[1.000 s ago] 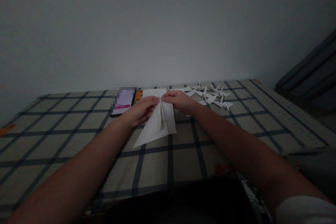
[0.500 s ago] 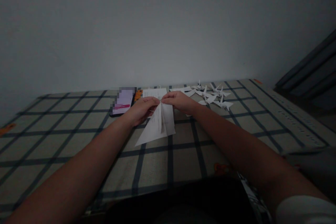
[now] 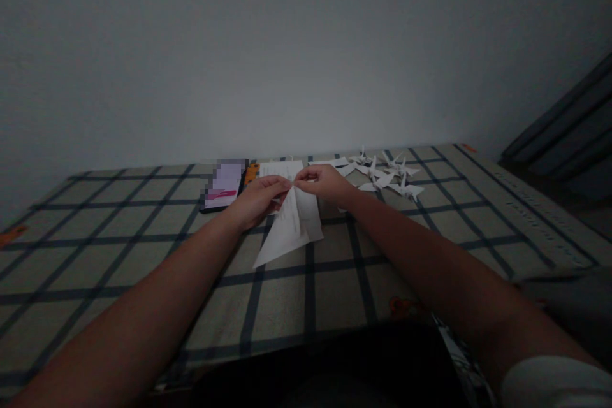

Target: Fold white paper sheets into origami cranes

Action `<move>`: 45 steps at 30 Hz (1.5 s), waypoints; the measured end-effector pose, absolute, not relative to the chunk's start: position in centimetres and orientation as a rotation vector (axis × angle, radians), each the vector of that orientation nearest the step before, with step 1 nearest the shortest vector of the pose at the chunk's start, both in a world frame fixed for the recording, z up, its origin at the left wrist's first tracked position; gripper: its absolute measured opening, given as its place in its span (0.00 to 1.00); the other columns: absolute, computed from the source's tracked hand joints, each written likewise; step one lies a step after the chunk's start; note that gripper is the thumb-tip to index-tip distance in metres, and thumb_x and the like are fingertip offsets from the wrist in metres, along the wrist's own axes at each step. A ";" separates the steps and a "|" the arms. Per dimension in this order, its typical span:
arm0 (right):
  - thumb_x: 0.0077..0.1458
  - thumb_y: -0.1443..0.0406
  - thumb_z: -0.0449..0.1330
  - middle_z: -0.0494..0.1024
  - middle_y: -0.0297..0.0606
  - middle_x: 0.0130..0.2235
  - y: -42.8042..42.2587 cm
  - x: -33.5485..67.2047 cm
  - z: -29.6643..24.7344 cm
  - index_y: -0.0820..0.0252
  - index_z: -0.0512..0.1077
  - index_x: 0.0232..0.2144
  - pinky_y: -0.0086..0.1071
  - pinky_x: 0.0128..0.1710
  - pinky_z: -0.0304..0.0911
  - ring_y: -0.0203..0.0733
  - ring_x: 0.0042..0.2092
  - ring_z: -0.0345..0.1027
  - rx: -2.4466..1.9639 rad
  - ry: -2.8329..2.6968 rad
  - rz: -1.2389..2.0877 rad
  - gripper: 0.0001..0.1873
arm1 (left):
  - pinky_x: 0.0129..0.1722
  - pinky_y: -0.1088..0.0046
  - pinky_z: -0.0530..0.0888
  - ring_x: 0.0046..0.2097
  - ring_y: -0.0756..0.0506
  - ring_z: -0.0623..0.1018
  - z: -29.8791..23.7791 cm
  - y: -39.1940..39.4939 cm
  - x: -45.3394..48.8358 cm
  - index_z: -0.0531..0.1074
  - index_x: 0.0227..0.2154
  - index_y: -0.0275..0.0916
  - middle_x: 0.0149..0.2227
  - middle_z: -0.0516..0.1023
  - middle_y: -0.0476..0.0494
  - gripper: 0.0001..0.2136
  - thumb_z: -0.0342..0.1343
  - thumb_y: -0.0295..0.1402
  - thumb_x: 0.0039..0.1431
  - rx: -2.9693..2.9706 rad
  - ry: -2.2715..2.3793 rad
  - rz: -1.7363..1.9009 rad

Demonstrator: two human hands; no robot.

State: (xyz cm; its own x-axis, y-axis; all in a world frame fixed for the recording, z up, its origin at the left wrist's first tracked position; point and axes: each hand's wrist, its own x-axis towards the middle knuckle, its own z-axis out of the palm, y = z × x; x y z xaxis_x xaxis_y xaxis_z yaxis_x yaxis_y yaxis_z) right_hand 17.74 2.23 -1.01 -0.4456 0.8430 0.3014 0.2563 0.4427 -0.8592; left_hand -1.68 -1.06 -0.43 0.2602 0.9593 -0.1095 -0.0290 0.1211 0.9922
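A folded white sheet of paper (image 3: 291, 226) hangs point-up between my two hands above the checked cloth (image 3: 143, 236). My left hand (image 3: 258, 199) pinches its top corner from the left, fingers closed. From the right, my right hand (image 3: 322, 183) pinches the same top corner, fingertip to fingertip with the left. The sheet's lower flaps spread out towards me and rest near the cloth. Under the hands lies a flat white sheet (image 3: 282, 169).
A phone (image 3: 224, 185) with a lit screen lies left of the hands. Several small white folded paper cranes (image 3: 387, 177) sit to the right at the back. A pale wall rises behind; dark furniture (image 3: 568, 134) stands at far right.
The folded sheet's lower flaps have drawn in and shifted a little to the right; both hands keep their pinch in almost the same spot.
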 end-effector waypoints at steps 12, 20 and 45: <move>0.52 0.61 0.68 0.82 0.42 0.41 2.0 18.0 -1.1 0.63 0.80 0.38 0.33 0.43 0.65 0.38 0.39 0.72 -0.934 -1.772 1.234 0.13 | 0.23 0.75 0.65 0.23 0.51 0.72 -0.7 -0.8 -1.9 0.76 0.28 0.37 0.26 0.75 0.48 0.14 0.68 0.41 0.42 1.272 1.145 0.982; 0.52 0.56 0.68 0.82 0.42 0.41 2.1 18.2 -1.1 0.63 0.80 0.38 0.34 0.43 0.64 0.39 0.40 0.72 -0.948 -1.847 1.184 0.16 | 0.20 0.76 0.62 0.20 0.51 0.70 -0.8 -1.0 -1.9 0.75 0.27 0.38 0.24 0.73 0.50 0.13 0.68 0.40 0.43 1.254 1.120 1.006; 0.48 0.57 0.68 0.79 0.38 0.36 1.4 17.8 -0.5 0.64 0.78 0.35 0.31 0.38 0.61 0.36 0.36 0.67 -0.892 -1.739 1.281 0.16 | 0.25 0.75 0.63 0.25 0.50 0.71 -0.7 -0.8 -2.0 0.77 0.29 0.37 0.24 0.76 0.49 0.16 0.70 0.43 0.42 1.306 1.151 1.062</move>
State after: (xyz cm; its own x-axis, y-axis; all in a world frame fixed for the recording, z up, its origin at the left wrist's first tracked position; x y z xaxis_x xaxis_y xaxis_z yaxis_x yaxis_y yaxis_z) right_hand 17.81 1.38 -0.47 -0.4467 0.8760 0.1820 0.0855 0.2443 -0.9659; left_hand -1.99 -0.81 -0.66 0.1439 0.9894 -0.0194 0.0604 0.0108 0.9981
